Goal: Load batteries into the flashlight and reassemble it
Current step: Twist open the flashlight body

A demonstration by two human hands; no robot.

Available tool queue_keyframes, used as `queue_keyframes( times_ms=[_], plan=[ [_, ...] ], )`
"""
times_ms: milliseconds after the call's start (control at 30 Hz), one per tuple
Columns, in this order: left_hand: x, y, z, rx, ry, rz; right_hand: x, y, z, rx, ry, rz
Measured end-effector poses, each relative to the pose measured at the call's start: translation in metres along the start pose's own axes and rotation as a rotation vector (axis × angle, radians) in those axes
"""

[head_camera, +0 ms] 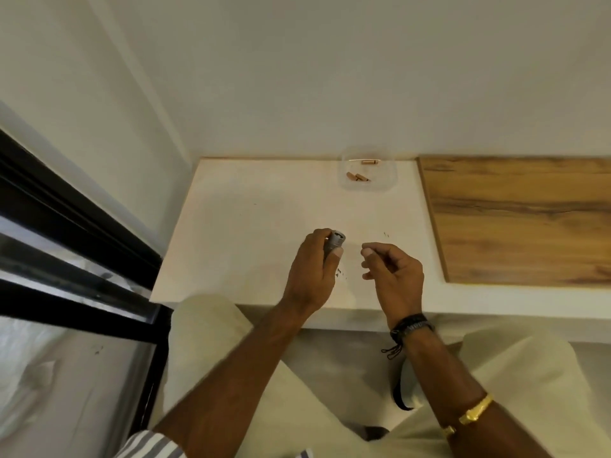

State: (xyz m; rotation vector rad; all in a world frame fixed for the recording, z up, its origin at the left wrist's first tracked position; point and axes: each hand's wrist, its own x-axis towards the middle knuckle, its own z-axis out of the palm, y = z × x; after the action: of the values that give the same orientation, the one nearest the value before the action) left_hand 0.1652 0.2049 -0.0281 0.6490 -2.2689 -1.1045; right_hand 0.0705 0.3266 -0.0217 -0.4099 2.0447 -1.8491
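My left hand point(312, 269) is wrapped around a small grey metal flashlight point(334, 242), whose end pokes out above my thumb and points away from me. Just to its right hovers my right hand point(393, 276), fingers loosely curled and thumb pinched against the forefinger; whether a small part sits between them is too small to tell. Both hands are over the white table point(251, 226). At the far edge stands a clear plastic container point(367, 173) with three copper-coloured batteries point(358, 176) lying in it.
A wooden board point(515, 219) covers the table's right part. The wall rises directly behind the table. A black-framed window point(76, 233) lies to the left. My knees in pale trousers are below the table's front edge.
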Motion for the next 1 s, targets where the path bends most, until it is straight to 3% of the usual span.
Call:
queue_keyframes(
  times_ms=[200, 567, 1000],
  plan=[
    [-0.015, -0.004, 0.004, 0.119, -0.131, 0.001, -0.009, 0.008, -0.008, -0.062, -0.029, 0.014],
    [-0.027, -0.005, -0.002, 0.263, -0.143, 0.102, -0.003, 0.006, -0.006, -0.425, -0.239, -0.034],
    [-0.024, 0.002, 0.0, 0.111, -0.166, 0.065, -0.009, 0.01, -0.01, -0.461, -0.199, -0.232]
  ],
)
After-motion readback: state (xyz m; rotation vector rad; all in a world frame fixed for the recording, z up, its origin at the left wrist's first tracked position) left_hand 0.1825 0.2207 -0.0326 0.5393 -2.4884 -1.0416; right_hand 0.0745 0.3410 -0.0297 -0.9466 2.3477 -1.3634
